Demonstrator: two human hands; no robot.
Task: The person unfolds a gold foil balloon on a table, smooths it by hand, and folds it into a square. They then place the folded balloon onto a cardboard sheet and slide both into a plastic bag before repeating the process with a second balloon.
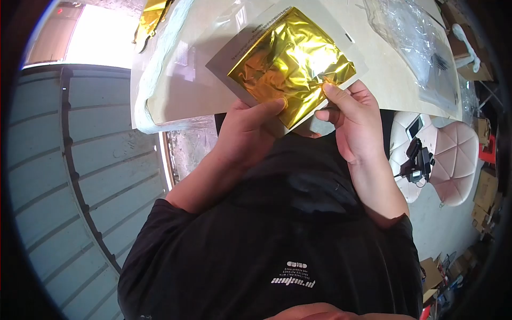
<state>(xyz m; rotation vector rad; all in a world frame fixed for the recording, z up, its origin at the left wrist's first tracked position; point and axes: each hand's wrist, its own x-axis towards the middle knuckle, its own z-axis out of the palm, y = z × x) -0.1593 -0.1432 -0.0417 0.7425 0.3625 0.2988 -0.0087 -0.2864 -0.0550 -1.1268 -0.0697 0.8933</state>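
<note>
A folded square of crinkled gold foil (293, 58) is held over the table, lying against a translucent plastic bag (221, 64) with printed text along its upper left edge. The bag's margins stick out past the foil on several sides. My left hand (250, 125) grips the near left edge, thumb on top and fingers hidden underneath. At the near right edge, my right hand (353, 114) pinches the foil and bag, its thumb pressed on the gold surface. The lowest corner of the foil points toward my body between the two hands.
Beneath the hands is a pale table (186, 98). Clear plastic wrapping (408, 45) covers its right side, and more gold foil (152, 21) hangs at the far left corner. A quilted stool (453, 160) with a black device (417, 162) stands at right, near cardboard boxes (484, 189).
</note>
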